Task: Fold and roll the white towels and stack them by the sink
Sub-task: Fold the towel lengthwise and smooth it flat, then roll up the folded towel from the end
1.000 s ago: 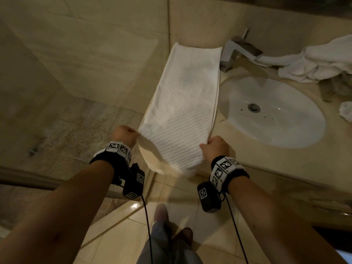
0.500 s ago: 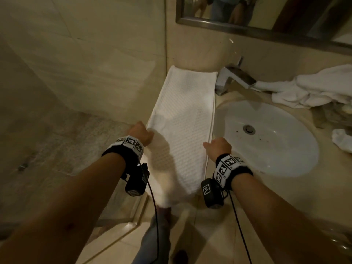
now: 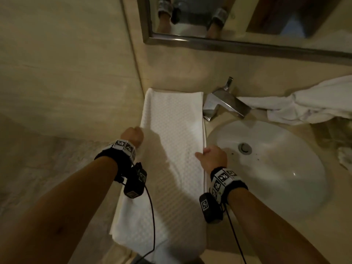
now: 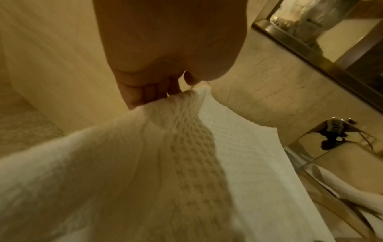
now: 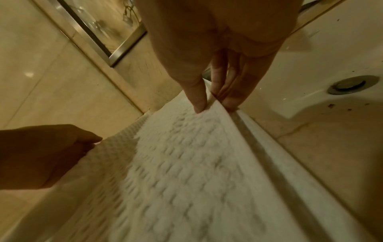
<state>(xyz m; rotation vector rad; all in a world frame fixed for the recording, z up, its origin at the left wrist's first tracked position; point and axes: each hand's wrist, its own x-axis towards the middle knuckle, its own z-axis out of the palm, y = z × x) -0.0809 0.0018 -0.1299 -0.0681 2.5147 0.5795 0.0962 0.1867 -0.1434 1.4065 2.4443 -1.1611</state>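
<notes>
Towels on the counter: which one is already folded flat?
The waffle towel left of the sink, a long strip that both hands pinch by its side edges. The other towel, right of the tap, is a crumpled heap.

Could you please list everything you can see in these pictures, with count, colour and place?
Folded towel: one, white, waffle-textured, lying lengthwise on the counter left of the sink, its near end hanging over the edge.
Crumpled towels: a white heap, number unclear, behind the sink to the right.
Sink: one, white, set in the counter.
Faucet: one, chrome, behind the sink.
Counter: one, beige stone.
Mirror: one, metal-framed, on the wall.
Left hand: grips the towel's left edge.
Right hand: pinches the towel's right edge.
</notes>
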